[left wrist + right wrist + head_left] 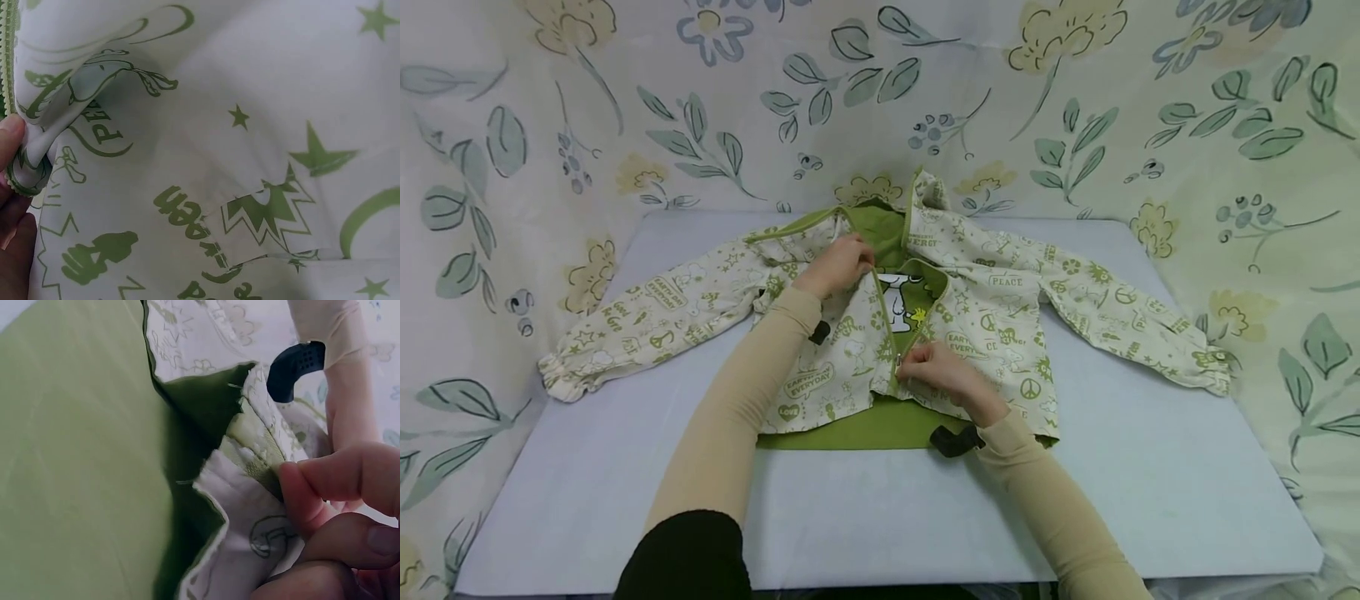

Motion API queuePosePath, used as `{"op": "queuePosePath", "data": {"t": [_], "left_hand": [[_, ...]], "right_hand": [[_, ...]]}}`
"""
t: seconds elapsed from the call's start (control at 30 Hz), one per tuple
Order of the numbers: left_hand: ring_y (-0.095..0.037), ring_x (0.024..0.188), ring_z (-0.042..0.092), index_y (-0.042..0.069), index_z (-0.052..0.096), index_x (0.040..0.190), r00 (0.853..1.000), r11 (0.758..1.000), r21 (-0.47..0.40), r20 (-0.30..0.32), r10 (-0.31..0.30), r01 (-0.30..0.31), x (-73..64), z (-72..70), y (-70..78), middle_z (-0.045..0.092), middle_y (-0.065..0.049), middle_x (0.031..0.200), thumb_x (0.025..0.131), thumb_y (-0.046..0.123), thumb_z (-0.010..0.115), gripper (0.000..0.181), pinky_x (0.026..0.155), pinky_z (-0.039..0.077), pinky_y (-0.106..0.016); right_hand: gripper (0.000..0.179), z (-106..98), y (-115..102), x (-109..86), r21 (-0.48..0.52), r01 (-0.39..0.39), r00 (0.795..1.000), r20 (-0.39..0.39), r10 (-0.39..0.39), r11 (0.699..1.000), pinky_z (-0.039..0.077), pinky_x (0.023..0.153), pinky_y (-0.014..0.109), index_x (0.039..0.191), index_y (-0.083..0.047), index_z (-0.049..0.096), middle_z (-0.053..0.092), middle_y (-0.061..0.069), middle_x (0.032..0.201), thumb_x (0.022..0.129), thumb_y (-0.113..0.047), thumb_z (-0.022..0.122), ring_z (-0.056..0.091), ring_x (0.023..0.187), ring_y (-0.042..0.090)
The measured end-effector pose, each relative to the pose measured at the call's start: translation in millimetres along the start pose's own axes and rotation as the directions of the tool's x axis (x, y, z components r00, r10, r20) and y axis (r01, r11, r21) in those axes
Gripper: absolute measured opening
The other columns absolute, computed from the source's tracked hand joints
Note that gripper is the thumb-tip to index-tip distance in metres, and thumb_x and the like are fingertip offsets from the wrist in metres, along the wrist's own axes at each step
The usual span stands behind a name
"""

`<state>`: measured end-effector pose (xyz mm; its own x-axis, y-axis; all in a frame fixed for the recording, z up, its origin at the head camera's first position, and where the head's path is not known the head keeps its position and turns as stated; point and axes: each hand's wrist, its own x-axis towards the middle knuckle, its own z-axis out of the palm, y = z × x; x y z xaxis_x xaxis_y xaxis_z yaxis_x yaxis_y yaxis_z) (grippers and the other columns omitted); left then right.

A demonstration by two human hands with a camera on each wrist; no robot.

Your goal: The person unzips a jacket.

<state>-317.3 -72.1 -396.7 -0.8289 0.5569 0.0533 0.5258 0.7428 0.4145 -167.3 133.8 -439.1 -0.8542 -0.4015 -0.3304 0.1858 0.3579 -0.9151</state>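
A white jacket with green print (1015, 333) lies front up, its sleeves spread to both sides. Green fabric (880, 229) shows inside the neck, and a cartoon print (895, 304) shows between the parted fronts. The zipper joins the fronts near the hem and spreads into a V above. My left hand (842, 265) pinches the left front edge high up; in the left wrist view its fingertips (11, 134) grip the folded cloth beside the zipper teeth (7, 56). Low down, my right hand (943, 375) pinches at the zipper pull (898, 361), thumb and forefinger together.
The jacket lies on a white-covered table (865, 517). A floral cloth (880, 100) hangs behind and at both sides. Green fabric (850, 435) extends below the jacket's front hem. Each wrist wears a black device, such as the one (953, 440) under my right wrist.
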Motion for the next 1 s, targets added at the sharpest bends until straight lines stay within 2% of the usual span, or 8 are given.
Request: {"op": "queuePosePath", "data": {"t": [0.23, 0.4, 0.7, 1.0], "left_hand": [[-0.020, 0.095, 0.050, 0.004, 0.065, 0.105, 1.000, 1.000, -0.011, -0.010, 0.000, -0.001, 0.3, 0.0, -1.0, 0.052, -0.007, 0.102, 0.093, 0.011, 0.057, 0.016, 0.083, 0.046, -0.029], [-0.020, 0.094, 0.049, 0.002, 0.065, 0.107, 1.000, 1.000, -0.031, -0.014, -0.004, 0.004, -0.9, -1.6, -0.6, 0.052, -0.006, 0.102, 0.093, 0.010, 0.057, 0.018, 0.082, 0.046, -0.028], [-0.021, 0.098, 0.049, 0.001, 0.064, 0.110, 0.999, 0.998, -0.048, -0.021, -0.038, 0.037, -2.2, -3.2, 0.2, 0.052, -0.008, 0.107, 0.093, 0.009, 0.056, 0.020, 0.087, 0.045, -0.029], [-0.021, 0.100, 0.049, 0.001, 0.063, 0.110, 0.999, 0.997, -0.061, -0.019, -0.048, 0.046, -1.7, -4.2, -1.3, 0.051, -0.007, 0.108, 0.094, 0.010, 0.055, 0.020, 0.088, 0.045, -0.029]], "right_hand": [[0.016, 3, 0, -4.7, 0.065, -0.013, 1.000, 0.001, 0.013, 0.998, 0.028, 0.043, 0.025, 0.076, 0.006, 0.062, 0.040, 0.002, 0.052, 0.084, -0.008, 0.063, 0.030, 0.043, 0.012], [0.016, 4, 1, -6.6, 0.061, 0.001, 1.000, 0.011, -0.002, 0.998, 0.028, 0.044, 0.026, 0.075, 0.005, 0.062, 0.042, 0.002, 0.053, 0.085, -0.007, 0.063, 0.029, 0.043, 0.012], [0.013, 10, -1, -11.3, 0.099, -0.018, 1.000, 0.021, 0.016, 0.995, 0.029, 0.044, 0.024, 0.074, 0.001, 0.064, 0.056, 0.005, 0.065, 0.083, -0.009, 0.064, 0.031, 0.045, 0.011], [0.014, 12, -2, -15.0, 0.064, -0.028, 1.000, 0.014, 0.027, 0.998, 0.026, 0.043, 0.024, 0.073, 0.001, 0.062, 0.046, 0.002, 0.059, 0.081, -0.010, 0.065, 0.026, 0.044, 0.011]]}}
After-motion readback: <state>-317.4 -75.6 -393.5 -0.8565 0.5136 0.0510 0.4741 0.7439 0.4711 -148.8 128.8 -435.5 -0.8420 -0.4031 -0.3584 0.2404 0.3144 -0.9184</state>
